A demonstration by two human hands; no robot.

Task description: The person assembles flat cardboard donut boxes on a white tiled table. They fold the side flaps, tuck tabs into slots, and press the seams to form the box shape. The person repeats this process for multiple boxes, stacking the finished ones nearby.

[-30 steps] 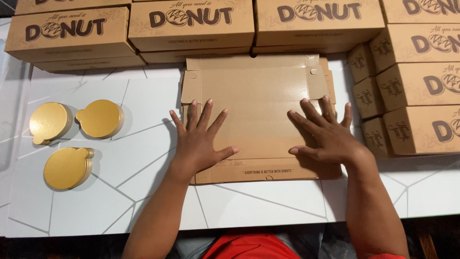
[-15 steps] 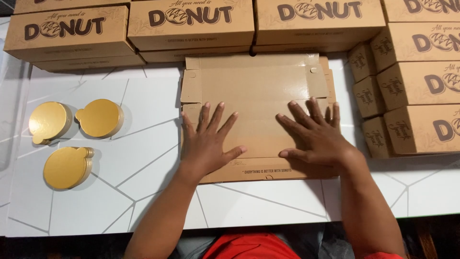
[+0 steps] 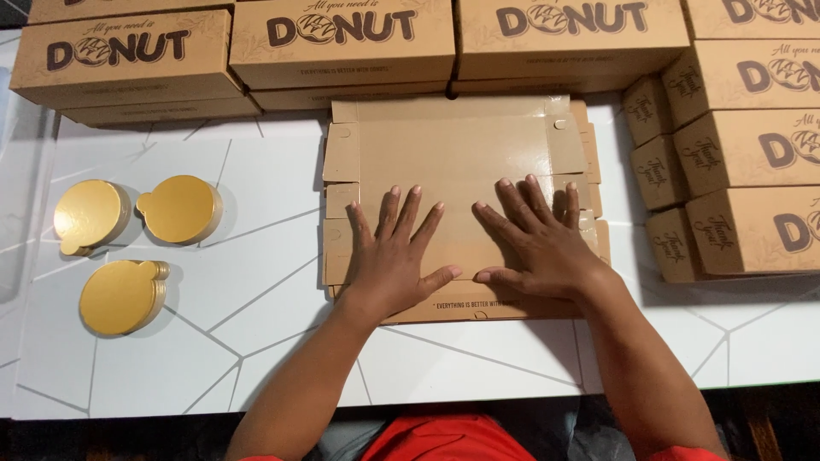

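A flat, unfolded brown cardboard box blank (image 3: 453,154) lies on the white table (image 3: 256,341), on top of a stack of more blanks. My left hand (image 3: 395,256) presses flat on its lower middle, fingers spread. My right hand (image 3: 538,243) lies flat beside it on the blank's lower right, fingers spread, thumb nearly touching the left thumb. Neither hand holds anything.
Assembled brown printed boxes (image 3: 342,38) are stacked along the back edge and at the right (image 3: 752,145). Three piles of round gold cake boards (image 3: 124,294) sit on the left of the table. A red garment (image 3: 444,440) shows at the near edge.
Both hands have slid inward toward the middle of the blank, closing the gap between them; the thumbs are now almost touching.
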